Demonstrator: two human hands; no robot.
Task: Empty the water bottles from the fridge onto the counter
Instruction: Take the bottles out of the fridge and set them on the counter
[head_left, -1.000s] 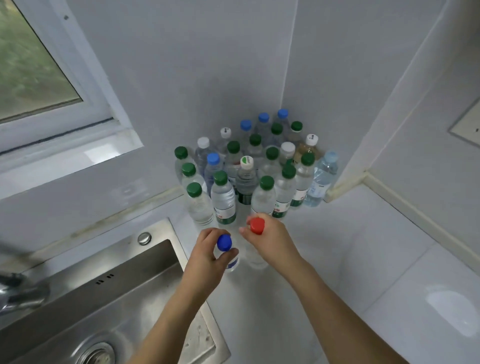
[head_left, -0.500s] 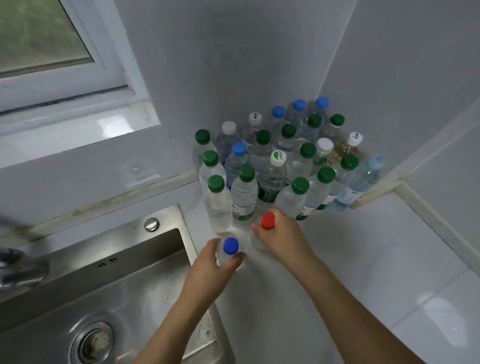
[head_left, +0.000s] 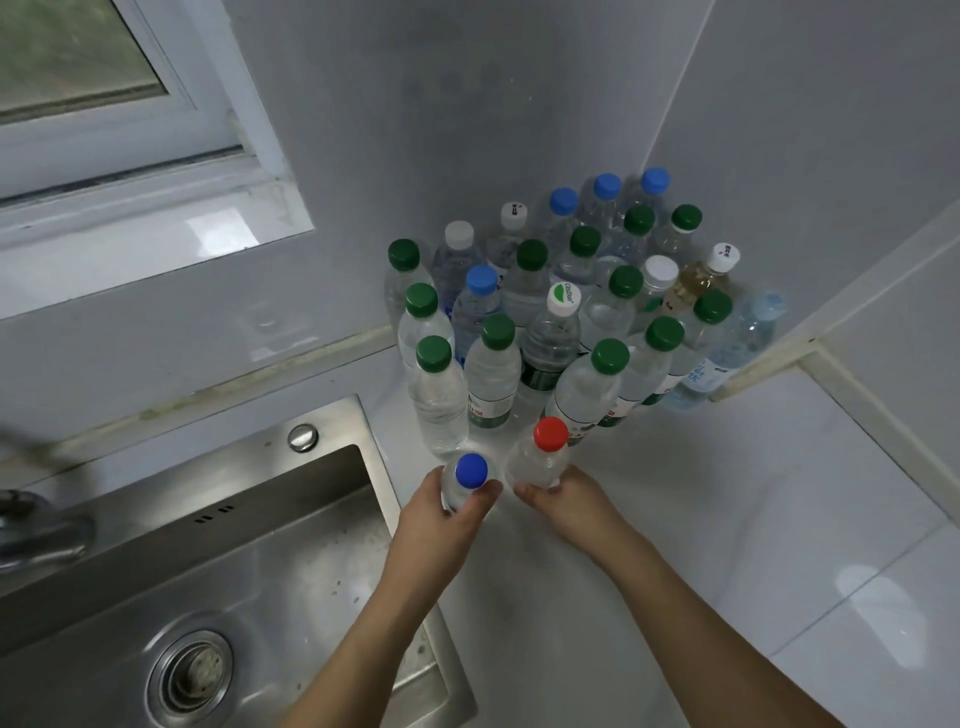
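A white counter (head_left: 701, 519) runs across the near and right part of the scene, glossy enough to throw back pale patches of light, and it meets grey-white walls (head_left: 467, 104) that fold into a corner at the far side. A cluster of water bottles (head_left: 566, 312) stands upright in that corner, packed close together, most with green caps, several with blue or white ones, and one at the right holding a yellowish liquid. At the near edge of the cluster two more bottles stand on the counter side by side. The left hand (head_left: 447, 514) curls its fingers and thumb round the shoulder of the blue-capped bottle (head_left: 470, 480), just beside the sink's right rim. The right hand (head_left: 566, 506) wraps round the lower body of the red-capped bottle (head_left: 540, 457), which sits slightly farther back and just in front of a green-capped one. Whether either base rests fully on the counter cannot be told. To the left a stainless steel sink (head_left: 234, 545) is set into the counter, with a round drain (head_left: 189, 675) near, a small round plug fitting on its far rim, and part of a tap (head_left: 36, 530) blurred at the left edge. Above it, far left, a white-framed window (head_left: 104, 130) sits over a wide pale sill.
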